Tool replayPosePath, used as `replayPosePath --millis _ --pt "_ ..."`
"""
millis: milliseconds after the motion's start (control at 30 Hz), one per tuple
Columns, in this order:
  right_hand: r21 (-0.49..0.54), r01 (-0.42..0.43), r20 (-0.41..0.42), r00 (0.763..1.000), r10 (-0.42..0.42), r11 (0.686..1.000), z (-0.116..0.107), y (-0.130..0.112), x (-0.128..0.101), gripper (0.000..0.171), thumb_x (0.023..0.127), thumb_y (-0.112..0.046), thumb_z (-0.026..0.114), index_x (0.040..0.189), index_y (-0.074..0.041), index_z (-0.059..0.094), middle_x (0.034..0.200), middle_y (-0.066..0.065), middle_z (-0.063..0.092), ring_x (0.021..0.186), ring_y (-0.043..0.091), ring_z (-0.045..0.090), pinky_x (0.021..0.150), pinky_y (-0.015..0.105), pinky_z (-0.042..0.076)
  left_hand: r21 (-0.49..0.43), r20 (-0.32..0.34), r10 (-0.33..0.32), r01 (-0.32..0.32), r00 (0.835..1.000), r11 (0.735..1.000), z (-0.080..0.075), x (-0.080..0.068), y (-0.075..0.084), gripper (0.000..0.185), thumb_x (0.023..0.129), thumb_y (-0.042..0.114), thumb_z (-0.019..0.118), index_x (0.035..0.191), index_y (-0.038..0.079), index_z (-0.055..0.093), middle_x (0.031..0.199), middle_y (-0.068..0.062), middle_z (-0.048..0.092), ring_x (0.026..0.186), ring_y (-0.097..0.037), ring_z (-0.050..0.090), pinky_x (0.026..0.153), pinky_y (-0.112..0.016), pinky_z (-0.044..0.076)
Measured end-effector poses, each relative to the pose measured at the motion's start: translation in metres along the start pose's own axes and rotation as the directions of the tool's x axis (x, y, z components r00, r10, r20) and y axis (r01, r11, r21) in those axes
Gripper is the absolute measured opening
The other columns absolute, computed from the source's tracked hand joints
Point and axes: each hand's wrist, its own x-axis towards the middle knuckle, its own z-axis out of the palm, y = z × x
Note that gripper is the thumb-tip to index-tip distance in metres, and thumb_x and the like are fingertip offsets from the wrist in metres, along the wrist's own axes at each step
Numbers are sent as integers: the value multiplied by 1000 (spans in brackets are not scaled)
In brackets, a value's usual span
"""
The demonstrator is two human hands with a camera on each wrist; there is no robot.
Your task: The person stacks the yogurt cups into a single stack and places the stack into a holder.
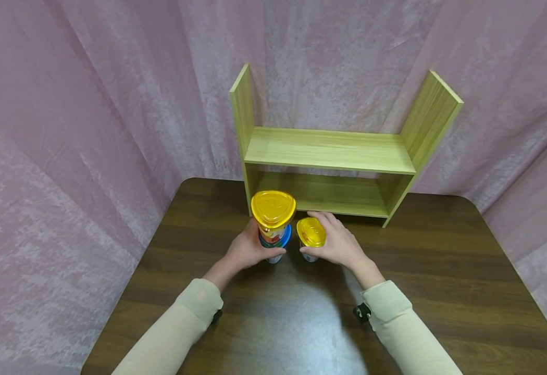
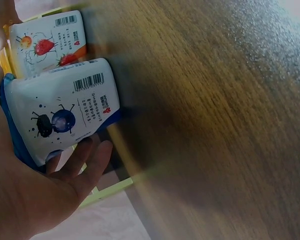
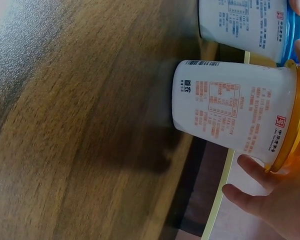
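Observation:
My left hand (image 1: 249,249) grips a blue-lidded yogurt cup (image 2: 65,112) around its lid, in the head and left wrist views. On top of that cup stands another yogurt cup with a yellow lid (image 1: 273,208). To the right, my right hand (image 1: 341,245) holds a second yellow-lidded yogurt cup (image 3: 230,110), thumb and fingers spread round the lid. This cup is white with orange print, upright beside the stack with a narrow gap. Whether the cup bases touch the table cannot be told. The left fingers behind the stack are hidden in the head view.
A two-level light wooden shelf (image 1: 330,148) stands directly behind the cups, its side panels rising on both sides. The dark wooden table (image 1: 442,271) extends left, right and towards me. Pink curtains (image 1: 114,94) hang behind and beside it.

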Motion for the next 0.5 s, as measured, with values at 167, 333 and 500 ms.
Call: replayPosePath --millis 167,333,500 --pt "-5 -3 3 1000 3 1000 2 1 1 93 66 -63 76 143 -28 38 137 2 43 109 24 51 81 50 49 5 -3 -14 14 1000 1000 0 0 -1 96 62 67 74 137 27 28 124 8 47 109 -13 54 94 -42 47" --pt "-11 -22 5 1000 22 1000 2 0 0 94 65 -67 74 143 -31 37 130 0 45 100 20 52 78 45 51 2 -2 -23 23 1000 1000 0 0 -1 96 63 66 74 137 28 28 125 8 47 110 -12 54 94 -42 47" --pt "4 -32 10 999 32 999 2 -1 -1 93 65 -66 74 143 -32 37 124 0 46 96 19 52 76 41 51 5 -1 -26 26 1000 1000 1 -1 1 95 63 65 75 137 28 28 124 8 47 109 -13 54 93 -42 47"
